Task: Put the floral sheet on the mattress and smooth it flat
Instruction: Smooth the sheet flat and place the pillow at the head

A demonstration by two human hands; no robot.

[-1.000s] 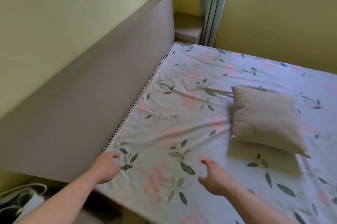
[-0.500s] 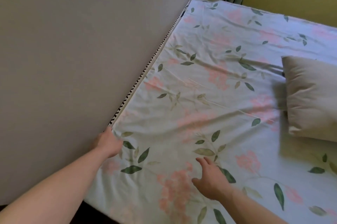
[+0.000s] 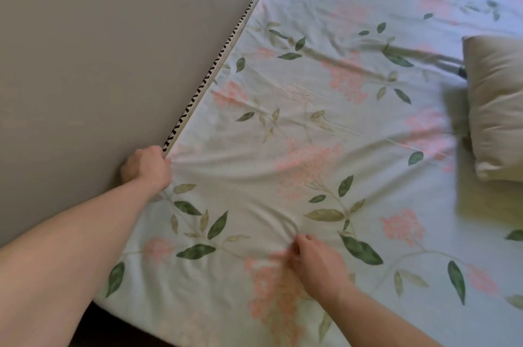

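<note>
Hands: your left hand (image 3: 148, 167) grips the floral sheet (image 3: 311, 126) edge against the headboard (image 3: 113, 49); your right hand (image 3: 317, 267) pinches a fold farther out from the headboard.
Sheet: spread over the mattress, wrinkled between your hands.
Key relation: the untucked edge runs along the headboard, nearest your left hand.
Pillow (image 3: 498, 106): well out from the headboard.
</note>
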